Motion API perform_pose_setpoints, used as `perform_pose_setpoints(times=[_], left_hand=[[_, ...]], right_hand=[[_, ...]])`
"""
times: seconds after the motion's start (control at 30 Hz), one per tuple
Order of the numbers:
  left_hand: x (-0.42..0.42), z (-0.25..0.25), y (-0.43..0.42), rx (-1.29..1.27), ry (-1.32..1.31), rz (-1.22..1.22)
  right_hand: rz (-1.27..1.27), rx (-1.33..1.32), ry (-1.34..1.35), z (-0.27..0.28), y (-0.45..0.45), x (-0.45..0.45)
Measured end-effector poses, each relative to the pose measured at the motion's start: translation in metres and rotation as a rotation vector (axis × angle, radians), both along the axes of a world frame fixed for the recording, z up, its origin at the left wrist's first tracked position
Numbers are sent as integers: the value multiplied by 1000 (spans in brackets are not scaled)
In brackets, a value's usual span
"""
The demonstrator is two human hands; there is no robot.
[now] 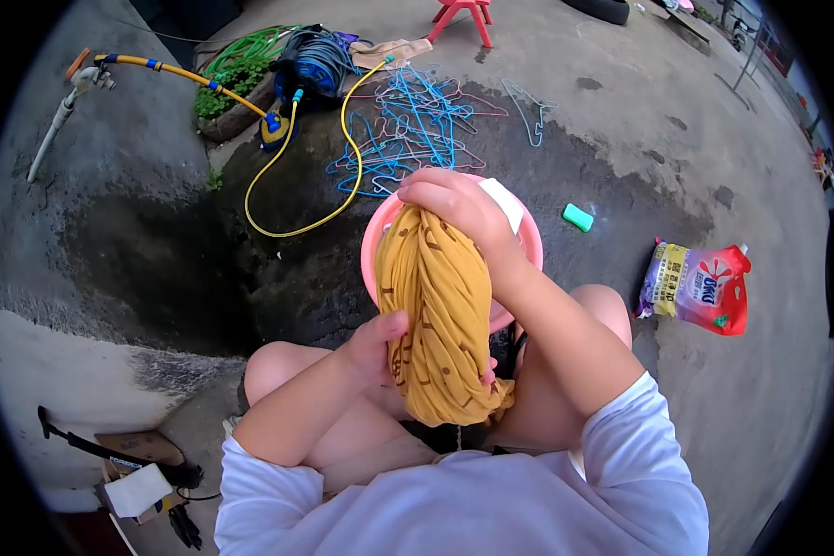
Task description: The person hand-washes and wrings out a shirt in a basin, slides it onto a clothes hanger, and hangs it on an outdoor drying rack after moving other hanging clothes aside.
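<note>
A bundled, twisted yellow cloth with small brown marks is held up between my two hands, over my lap and the near side of a pink basin. My right hand curls over the far end of the cloth. Lower down, my left hand grips the cloth from its left side, thumb on top, with fingertips showing at the right edge. Behind the cloth, most of the basin is hidden. Something white shows at the basin's right rim.
Beyond the basin lies a tangle of blue and pink clothes hangers. A green soap bar and a detergent bag are on the ground at right. A yellow hose loops at left, near a hose reel. A red stool stands farther back.
</note>
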State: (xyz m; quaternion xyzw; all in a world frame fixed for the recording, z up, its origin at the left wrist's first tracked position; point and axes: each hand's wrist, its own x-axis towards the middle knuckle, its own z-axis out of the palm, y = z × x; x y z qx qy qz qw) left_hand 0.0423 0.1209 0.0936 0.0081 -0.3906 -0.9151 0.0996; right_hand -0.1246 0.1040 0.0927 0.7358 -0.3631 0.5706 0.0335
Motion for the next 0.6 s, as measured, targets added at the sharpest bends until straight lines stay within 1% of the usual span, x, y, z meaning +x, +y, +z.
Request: perform_pose_setpoints(times=[0.03, 0.07, 0.17, 0.2, 0.23, 0.27, 0.3, 0.33, 0.43, 0.47, 0.53, 0.6], left_hand=[[-4, 3, 2, 18, 36, -12], [-3, 11, 6, -11, -85, 21], [-11, 5, 6, -111, 112, 50], [-12, 3, 6, -49, 109, 79], [-13, 0, 7, 11, 108, 109], [-4, -8, -9, -4, 43, 3], [-2, -2, -18, -21, -21, -103], [1, 11, -14, -67, -229, 7], [10, 22, -20, -193, -437, 85], [15, 15, -26, -116, -440, 84], [17, 11, -30, -573, -579, 258], [21, 7, -33, -1024, -711, 395]], right_hand=[[-21, -34, 77, 5, 1, -5], [-56, -105, 159, 9, 0, -9], [-113, -142, 305, 12, 4, -14], [-139, -171, 320, 13, 3, -13], [-162, -145, 336, 10, 2, -12], [-185, -121, 353, 7, -1, -12], [-207, -99, 372, 7, -2, -11], [-204, -4, 360, 10, 2, -9], [-213, 177, 350, 5, 11, -7], [-248, 321, 426, 6, 15, -7], [-308, 612, 573, 10, 24, -4], [-218, 705, 528, 9, 28, -1]])
